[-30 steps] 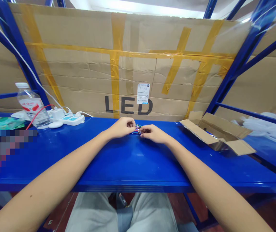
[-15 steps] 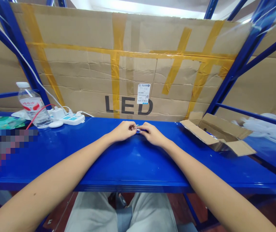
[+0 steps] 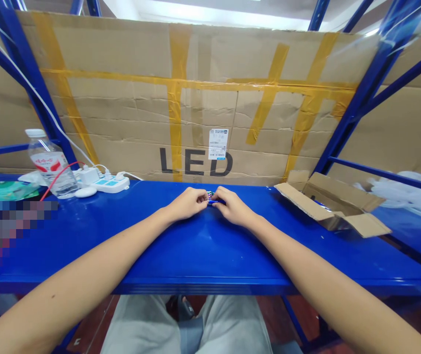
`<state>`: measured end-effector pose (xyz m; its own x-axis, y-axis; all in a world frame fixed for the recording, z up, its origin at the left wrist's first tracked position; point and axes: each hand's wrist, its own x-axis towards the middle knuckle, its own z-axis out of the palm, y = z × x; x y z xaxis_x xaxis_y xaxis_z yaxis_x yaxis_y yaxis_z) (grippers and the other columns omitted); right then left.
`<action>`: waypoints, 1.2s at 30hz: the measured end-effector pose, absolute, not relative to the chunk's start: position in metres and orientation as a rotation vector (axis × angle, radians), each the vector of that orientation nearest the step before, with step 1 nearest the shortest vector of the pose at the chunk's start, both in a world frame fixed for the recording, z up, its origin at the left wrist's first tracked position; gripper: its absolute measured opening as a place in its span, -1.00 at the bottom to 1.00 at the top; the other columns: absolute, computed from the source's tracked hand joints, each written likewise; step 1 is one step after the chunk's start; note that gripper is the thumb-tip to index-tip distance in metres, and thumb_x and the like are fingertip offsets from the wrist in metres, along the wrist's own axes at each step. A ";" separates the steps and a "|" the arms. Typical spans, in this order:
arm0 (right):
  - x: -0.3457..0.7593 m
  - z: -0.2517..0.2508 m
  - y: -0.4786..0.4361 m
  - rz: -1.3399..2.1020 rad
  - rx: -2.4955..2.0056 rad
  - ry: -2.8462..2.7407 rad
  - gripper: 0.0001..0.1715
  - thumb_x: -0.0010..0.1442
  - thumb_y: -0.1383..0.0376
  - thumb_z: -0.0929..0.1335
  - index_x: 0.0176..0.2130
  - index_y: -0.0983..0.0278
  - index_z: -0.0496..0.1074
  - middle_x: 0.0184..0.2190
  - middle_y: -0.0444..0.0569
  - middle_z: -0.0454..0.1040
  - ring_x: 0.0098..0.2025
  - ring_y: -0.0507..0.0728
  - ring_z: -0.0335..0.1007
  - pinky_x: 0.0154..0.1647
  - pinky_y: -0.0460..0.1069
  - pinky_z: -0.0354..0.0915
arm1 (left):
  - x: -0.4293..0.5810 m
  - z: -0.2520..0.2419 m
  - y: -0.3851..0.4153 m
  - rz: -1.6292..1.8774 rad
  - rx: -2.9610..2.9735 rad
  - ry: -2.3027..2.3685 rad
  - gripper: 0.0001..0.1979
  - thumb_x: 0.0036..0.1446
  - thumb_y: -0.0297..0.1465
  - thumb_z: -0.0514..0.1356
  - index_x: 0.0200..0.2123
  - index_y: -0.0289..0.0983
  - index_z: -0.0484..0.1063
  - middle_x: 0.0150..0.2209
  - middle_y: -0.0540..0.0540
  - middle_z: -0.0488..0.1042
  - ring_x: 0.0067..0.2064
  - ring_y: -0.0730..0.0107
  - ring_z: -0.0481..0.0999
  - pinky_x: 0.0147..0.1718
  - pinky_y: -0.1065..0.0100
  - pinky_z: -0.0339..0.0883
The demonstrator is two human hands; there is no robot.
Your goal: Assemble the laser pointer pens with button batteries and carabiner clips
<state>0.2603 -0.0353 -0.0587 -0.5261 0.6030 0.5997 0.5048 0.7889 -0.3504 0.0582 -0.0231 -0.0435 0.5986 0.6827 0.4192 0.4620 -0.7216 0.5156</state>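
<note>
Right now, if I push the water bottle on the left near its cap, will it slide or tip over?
Probably tip: the water bottle stands upright, tall and narrow. Pushed low, it may slide instead, since the blue shelf looks smooth and glossy. The red cable arching past it could catch it.

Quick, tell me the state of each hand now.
Left hand: closed, pinching a small item, too small to identify.
Right hand: closed, pinching the same small item.
</note>
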 end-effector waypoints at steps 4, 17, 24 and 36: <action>0.261 -0.058 -0.033 0.221 -0.874 -2.195 -0.88 0.18 0.47 0.29 -0.34 0.27 0.36 -0.33 -0.02 0.40 -0.26 0.11 0.32 -0.19 0.01 0.23 | 0.059 -0.044 -0.024 0.901 2.639 0.920 -0.88 0.18 -0.45 0.12 -0.34 -0.29 0.46 -0.43 -0.01 0.52 -0.40 0.42 0.45 -0.39 0.41 0.21; 0.260 -0.055 -0.032 0.532 -1.085 -2.164 -0.64 0.28 0.35 0.18 -0.53 0.28 0.27 -0.61 -0.16 0.27 -0.51 0.03 0.17 -0.39 -0.05 0.09 | 0.060 -0.043 -0.025 0.774 3.096 0.923 -0.83 0.29 -0.44 0.05 -0.19 -0.30 0.45 -0.19 -0.18 0.57 -0.20 0.22 0.56 -0.25 0.32 0.31; 0.255 -0.055 -0.035 0.466 -0.979 -2.091 -0.88 0.21 0.36 0.23 -0.34 0.26 0.34 -0.39 -0.07 0.42 -0.33 0.08 0.31 -0.25 -0.02 0.18 | 0.060 -0.040 -0.026 0.827 2.973 0.954 -0.85 0.28 -0.45 0.06 -0.23 -0.28 0.44 -0.25 -0.13 0.57 -0.25 0.27 0.54 -0.28 0.33 0.28; 0.258 -0.051 -0.041 0.080 -0.765 -2.095 -0.80 0.10 0.53 0.28 -0.33 0.24 0.29 -0.34 -0.05 0.33 -0.28 0.11 0.27 -0.25 0.00 0.22 | 0.061 -0.035 -0.029 0.943 2.748 0.938 -0.88 0.20 -0.48 0.11 -0.35 -0.27 0.44 -0.42 -0.03 0.51 -0.39 0.40 0.44 -0.39 0.40 0.18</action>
<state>0.2579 -0.0414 -0.0511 -0.4239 0.5480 0.7212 0.4911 0.8081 -0.3253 0.0608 -0.0288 -0.0348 0.6213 0.5792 0.5278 0.5246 -0.8078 0.2689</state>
